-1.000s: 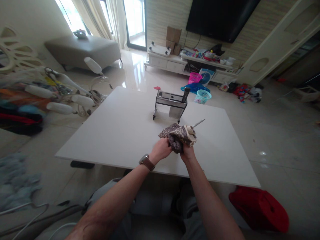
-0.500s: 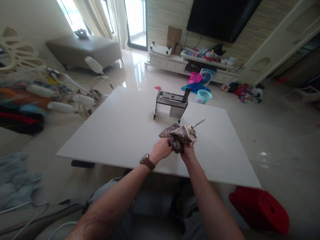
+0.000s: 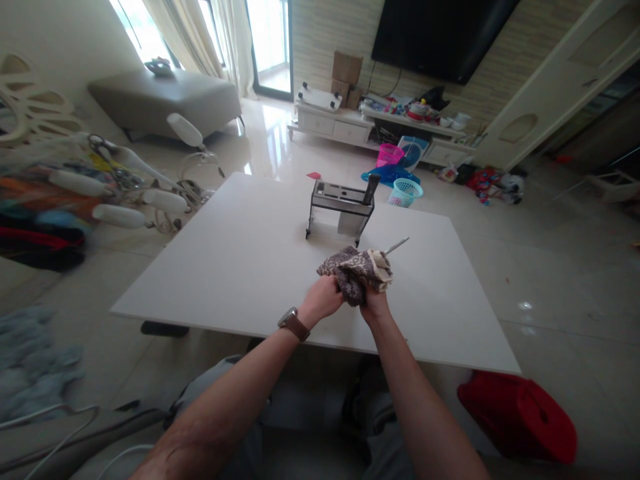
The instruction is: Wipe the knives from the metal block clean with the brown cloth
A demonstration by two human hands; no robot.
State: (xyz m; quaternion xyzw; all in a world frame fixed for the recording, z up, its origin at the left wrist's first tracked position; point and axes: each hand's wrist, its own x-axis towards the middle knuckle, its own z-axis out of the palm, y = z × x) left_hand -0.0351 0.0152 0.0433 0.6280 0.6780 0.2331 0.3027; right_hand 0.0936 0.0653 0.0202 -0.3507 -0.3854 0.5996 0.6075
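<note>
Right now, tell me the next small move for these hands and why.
Probably ease the cloth toward the bare tip of the slim grey piece with the left hand, right hand steady: the left grips the bunched cloth, the right sits at its near edge with fingers hidden, and the tip juts out uncovered.

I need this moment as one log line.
left hand: holding cloth | right hand: against cloth, fingers hidden | grey strip: protruding past cloth | rack: on table, holding black handle
</note>
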